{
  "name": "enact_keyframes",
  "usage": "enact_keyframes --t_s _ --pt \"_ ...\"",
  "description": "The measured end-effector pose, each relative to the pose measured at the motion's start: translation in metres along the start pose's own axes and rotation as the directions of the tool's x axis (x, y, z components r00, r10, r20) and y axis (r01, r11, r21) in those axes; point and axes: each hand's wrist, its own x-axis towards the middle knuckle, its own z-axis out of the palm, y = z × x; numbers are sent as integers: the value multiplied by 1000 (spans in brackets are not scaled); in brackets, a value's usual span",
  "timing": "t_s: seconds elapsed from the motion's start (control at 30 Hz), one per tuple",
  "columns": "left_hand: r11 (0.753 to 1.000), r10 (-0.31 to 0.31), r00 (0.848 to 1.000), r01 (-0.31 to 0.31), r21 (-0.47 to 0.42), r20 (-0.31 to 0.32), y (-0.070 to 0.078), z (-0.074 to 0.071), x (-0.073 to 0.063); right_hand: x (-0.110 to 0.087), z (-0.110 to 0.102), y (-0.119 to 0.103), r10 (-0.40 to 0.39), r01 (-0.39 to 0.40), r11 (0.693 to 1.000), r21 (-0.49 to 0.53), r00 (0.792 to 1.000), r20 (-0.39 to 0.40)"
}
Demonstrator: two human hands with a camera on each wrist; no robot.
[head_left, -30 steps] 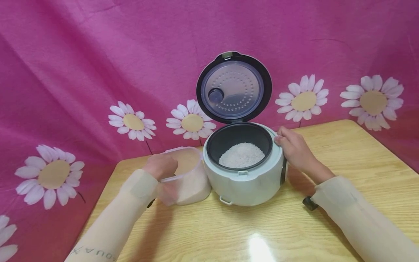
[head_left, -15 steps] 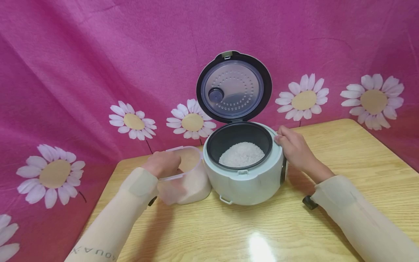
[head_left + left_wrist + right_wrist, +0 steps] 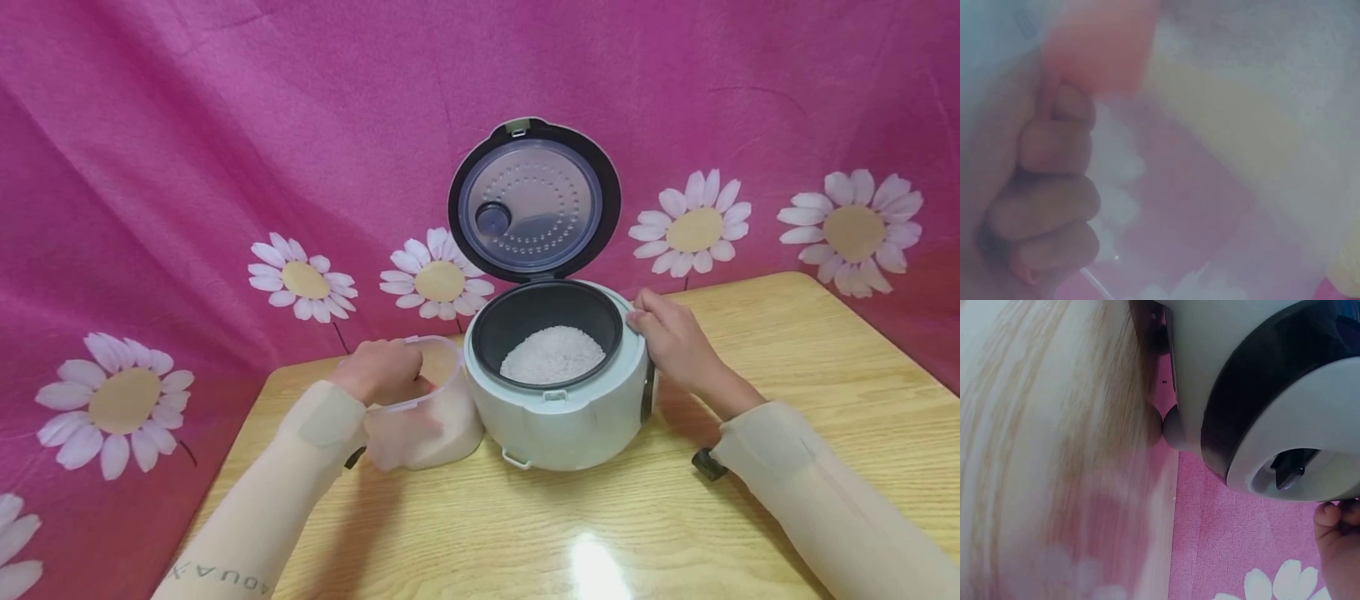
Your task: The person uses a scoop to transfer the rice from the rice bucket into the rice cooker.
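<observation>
My left hand (image 3: 382, 373) reaches into a clear plastic container (image 3: 461, 437) of rice. Its curled fingers (image 3: 1057, 147) grip the handle of a red scoop (image 3: 1104, 53), seen through haze in the left wrist view. In the head view the container wall and the hand hide most of the scoop. A pale green rice cooker (image 3: 566, 429) stands beside the container with its lid (image 3: 536, 200) raised. White rice (image 3: 555, 354) lies in its dark inner pot (image 3: 502, 333). On the cooker's right rim, my right hand (image 3: 678, 346) holds on, thumb on top.
The wooden table (image 3: 637, 533) carries both vessels. Behind it hangs a pink cloth (image 3: 337, 125) printed with daisies. The cooker has a dark side panel (image 3: 1235, 394) on its right, and a small carrying-handle loop (image 3: 517, 458) juts out low in front.
Inside the container my left hand has shifted right, toward the cooker, and a bit of the red scoop now shows by its fingers. The right hand has stayed on the rim.
</observation>
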Motion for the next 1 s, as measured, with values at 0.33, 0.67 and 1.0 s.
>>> enact_keyframes --t_s 0.33,0.67,1.0 --pt "997 22 1000 -23 -69 -12 -3 0 -2 0 -1 -3 7 -8 1000 11 1000 19" --pt "990 9 998 -17 -142 -58 -13 18 -5 -1 2 -1 12 -12 1000 23 1000 18" --pt "986 33 997 -45 -158 -75 -14 21 1 0 0 1 5 -5 1000 18 1000 13"
